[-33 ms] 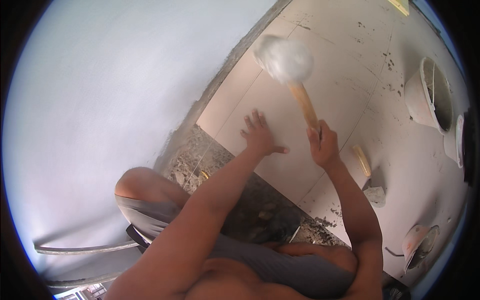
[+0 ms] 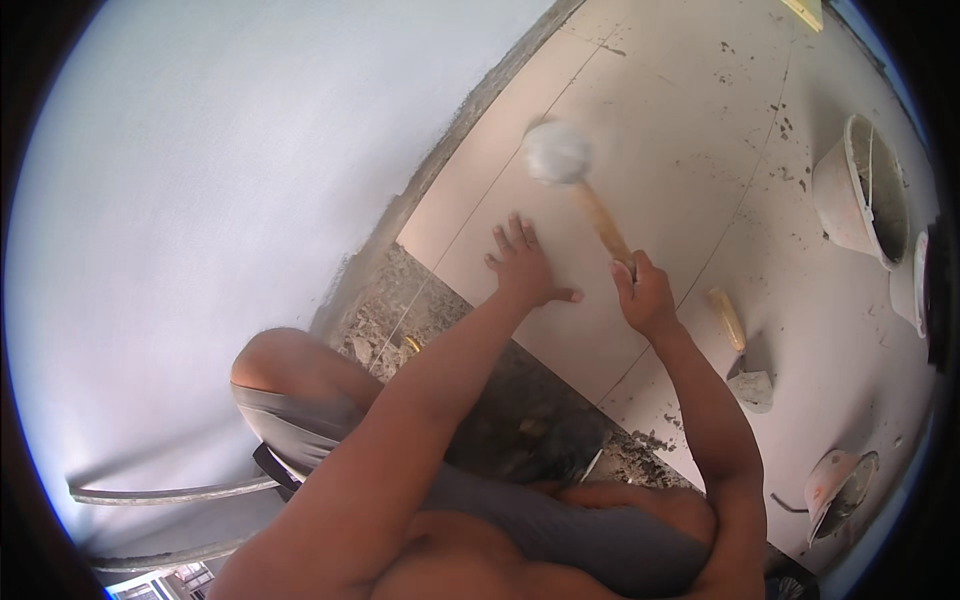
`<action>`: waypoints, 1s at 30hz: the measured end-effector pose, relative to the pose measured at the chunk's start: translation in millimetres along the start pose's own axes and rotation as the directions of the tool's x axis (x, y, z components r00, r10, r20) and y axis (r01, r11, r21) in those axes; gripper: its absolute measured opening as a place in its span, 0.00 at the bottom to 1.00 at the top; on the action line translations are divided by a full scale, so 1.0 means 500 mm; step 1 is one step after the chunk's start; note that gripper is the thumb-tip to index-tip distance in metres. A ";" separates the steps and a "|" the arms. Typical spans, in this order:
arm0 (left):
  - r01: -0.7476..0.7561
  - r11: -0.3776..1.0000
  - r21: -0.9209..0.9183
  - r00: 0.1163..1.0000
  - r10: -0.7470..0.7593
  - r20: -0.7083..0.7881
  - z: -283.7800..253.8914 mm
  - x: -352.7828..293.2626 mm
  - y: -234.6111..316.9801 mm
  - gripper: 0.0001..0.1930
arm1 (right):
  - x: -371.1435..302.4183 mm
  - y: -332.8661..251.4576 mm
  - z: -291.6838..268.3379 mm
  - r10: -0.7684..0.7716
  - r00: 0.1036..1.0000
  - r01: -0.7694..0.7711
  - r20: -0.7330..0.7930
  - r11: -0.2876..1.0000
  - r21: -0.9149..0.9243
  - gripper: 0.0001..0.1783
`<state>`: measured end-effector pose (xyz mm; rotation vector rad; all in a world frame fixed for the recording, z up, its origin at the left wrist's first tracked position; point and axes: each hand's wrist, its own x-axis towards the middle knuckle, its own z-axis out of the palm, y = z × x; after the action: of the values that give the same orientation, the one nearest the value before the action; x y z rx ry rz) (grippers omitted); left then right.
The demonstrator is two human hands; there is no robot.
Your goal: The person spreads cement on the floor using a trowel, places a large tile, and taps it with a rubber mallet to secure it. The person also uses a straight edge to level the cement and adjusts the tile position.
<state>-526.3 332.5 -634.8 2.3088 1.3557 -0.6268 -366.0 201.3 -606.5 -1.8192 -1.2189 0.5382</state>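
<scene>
My right hand (image 2: 648, 292) is wrapped round the wooden handle of a mallet (image 2: 558, 153) with a pale, rounded head. The head is slightly blurred and sits over the far part of a large beige floor tile (image 2: 600, 330); whether it touches the tile I cannot tell. My left hand (image 2: 525, 268) lies flat on the same tile with its fingers spread and thumb out to the right, holding nothing. The tile's near edge borders rough, dark bedding (image 2: 520, 410) in front of my legs.
A pale wall (image 2: 230, 180) runs along the left, with a rough strip (image 2: 440, 150) at its foot. A trowel (image 2: 728, 320) with a wooden handle lies to the right on the tiles. A white bucket (image 2: 845, 195) and a smaller container (image 2: 830, 478) stand farther right. Crumbs of mortar dot the floor.
The mallet head looks lower and smaller, nearer the tile. Both hands have stayed in nearly the same places.
</scene>
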 end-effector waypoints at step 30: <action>0.117 0.989 -0.086 0.992 -0.121 -0.036 0.047 -0.073 -0.102 0.78 | -0.066 -0.093 0.027 0.075 0.973 -0.086 0.219 0.995 0.042 0.25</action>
<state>-591.5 317.1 -639.3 2.1992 1.5186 -0.5501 -414.5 184.3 -578.1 -1.8078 -1.2664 0.8258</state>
